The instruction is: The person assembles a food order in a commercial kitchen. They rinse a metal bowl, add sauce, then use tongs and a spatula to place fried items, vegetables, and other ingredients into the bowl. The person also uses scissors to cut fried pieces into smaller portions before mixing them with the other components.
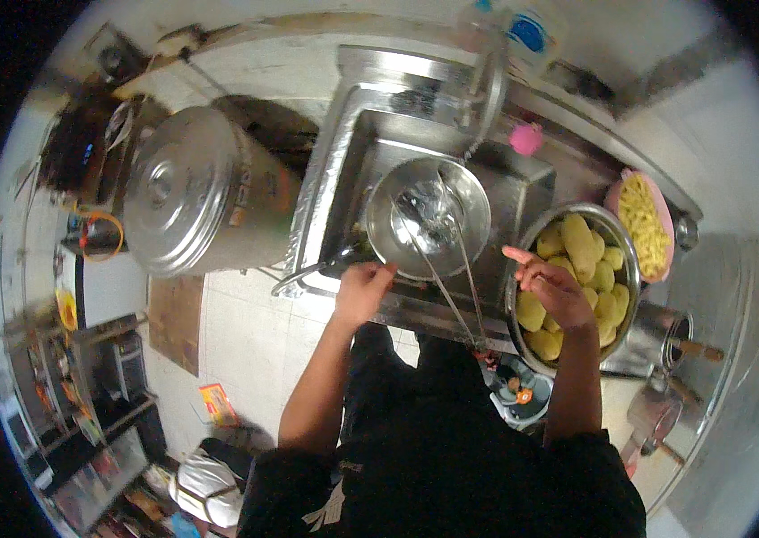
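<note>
In the steel sink (536, 184) sits a round metal bowl (478, 193), with shiny water inside. Two long thin metal arms (458, 309), like those of tongs, lean out over its near rim and meet at the sink's front edge. My left hand (364, 291) is closed, its fingertips at the bowl's near-left rim. My right hand (554, 285) hovers over a large steel basin of peeled potatoes (581, 247), index finger pointing left and the others loosely bent, with nothing visible in it. A stream falls from the faucet (491, 85) near the bowl's far side.
A big lidded metal pot (169, 193) stands left of the sink. By the sink's left edge lies a metal handle (303, 273). Right of the potatoes are a pink bowl of cut yellow pieces (644, 224) and a pot with a wooden handle (657, 336). A pink object (525, 137) sits behind.
</note>
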Demonstrator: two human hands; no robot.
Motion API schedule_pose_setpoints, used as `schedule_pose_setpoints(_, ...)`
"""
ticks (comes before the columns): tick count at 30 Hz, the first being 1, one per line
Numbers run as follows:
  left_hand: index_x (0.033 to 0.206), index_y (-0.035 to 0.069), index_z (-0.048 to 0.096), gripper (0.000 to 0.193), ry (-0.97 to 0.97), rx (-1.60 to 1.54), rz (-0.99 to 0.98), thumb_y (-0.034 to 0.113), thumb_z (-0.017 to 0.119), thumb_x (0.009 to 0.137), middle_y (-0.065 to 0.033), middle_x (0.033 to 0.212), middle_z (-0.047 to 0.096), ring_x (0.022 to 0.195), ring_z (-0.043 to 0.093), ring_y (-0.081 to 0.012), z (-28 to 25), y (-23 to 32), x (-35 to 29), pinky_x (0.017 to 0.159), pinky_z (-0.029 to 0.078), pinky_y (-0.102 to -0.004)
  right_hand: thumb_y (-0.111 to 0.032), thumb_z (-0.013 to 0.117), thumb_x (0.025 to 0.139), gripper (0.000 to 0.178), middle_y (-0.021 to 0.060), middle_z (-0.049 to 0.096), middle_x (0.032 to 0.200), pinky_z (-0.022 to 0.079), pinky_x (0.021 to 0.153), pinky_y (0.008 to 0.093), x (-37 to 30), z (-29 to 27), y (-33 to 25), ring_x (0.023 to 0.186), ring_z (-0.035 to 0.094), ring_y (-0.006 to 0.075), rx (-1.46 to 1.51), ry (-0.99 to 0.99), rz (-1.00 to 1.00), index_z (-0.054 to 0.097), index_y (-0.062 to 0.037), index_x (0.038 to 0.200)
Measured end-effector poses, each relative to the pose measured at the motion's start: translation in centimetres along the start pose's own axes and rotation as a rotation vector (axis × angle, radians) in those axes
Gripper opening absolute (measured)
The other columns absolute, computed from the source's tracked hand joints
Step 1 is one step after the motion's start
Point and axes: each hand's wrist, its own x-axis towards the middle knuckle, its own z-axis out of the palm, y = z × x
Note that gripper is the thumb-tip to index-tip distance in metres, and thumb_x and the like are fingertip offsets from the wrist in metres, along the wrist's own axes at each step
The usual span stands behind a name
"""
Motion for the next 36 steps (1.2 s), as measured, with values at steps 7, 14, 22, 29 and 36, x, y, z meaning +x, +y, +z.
schedule_pose_setpoints(7,0.068,0.002,0.058,0.046,0.127,-0.223,-0.183,0.036,0.061,0.098,0.0009,0.059,0.051,0.056,0.045,-0.0093,-5.9,-2.1,-14.1,0.052,0.037,-0.0293,-0.021,0.054,0.100,0.026,0.0048,0.069,0.099,0.044,0.071,0.0236,3.6,10.3,-1.1,0.076,0.052,0.0080,-0.065,0.090,0.371,0.069,0.0000,0.103)
schedule_pose_setpoints(14,0.074,0.000,0.064,0.046,0.465,-0.296,-0.272,0.040,0.065,0.096,0.0022,0.057,0.049,0.055,0.043,-0.0078,-14.6,-11.2,-28.9,0.049,0.035,-0.0292,-0.025,0.065,0.095,0.024,-0.0012,0.055,0.070,0.040,0.060,0.0273,6.6,28.0,4.6,0.066,0.050,0.0098,-0.409,-0.258,0.310,0.065,-0.0023,0.086)
schedule_pose_setpoints(22,0.069,0.000,0.058,0.050,0.794,-0.434,-0.326,0.042,0.063,0.096,-0.0017,0.057,0.050,0.055,0.044,-0.0102,-29.6,-22.7,-44.3,0.051,0.039,-0.0316,-0.020,0.065,0.095,0.016,0.0018,0.060,0.072,0.045,0.058,0.0263,6.8,46.9,23.1,0.063,0.055,0.0116,-0.402,-0.689,0.489,0.067,-0.0060,0.088)
schedule_pose_setpoints(29,0.066,0.000,0.057,0.051,1.087,-0.811,-0.366,0.041,0.064,0.095,-0.0029,0.057,0.053,0.056,0.047,-0.0126,-41.6,-33.4,-53.4,0.054,0.041,-0.0330,-0.049,0.055,0.098,0.049,0.0143,0.065,0.105,0.052,0.082,0.0381,8.5,67.1,24.5,0.094,0.062,0.0262,-0.557,-0.867,0.892,0.068,-0.0018,0.097)
schedule_pose_setpoints(36,0.067,0.003,0.057,0.047,1.329,-1.007,-0.322,0.037,0.062,0.098,0.0015,0.058,0.052,0.055,0.045,-0.0092,-57.8,-41.0,-61.1,0.052,0.039,-0.0292,-0.053,0.052,0.100,0.060,0.0109,0.069,0.086,0.046,0.058,0.0339,23.7,107.0,17.2,0.068,0.060,0.0193,-0.740,-0.855,0.498,0.061,-0.0031,0.067)
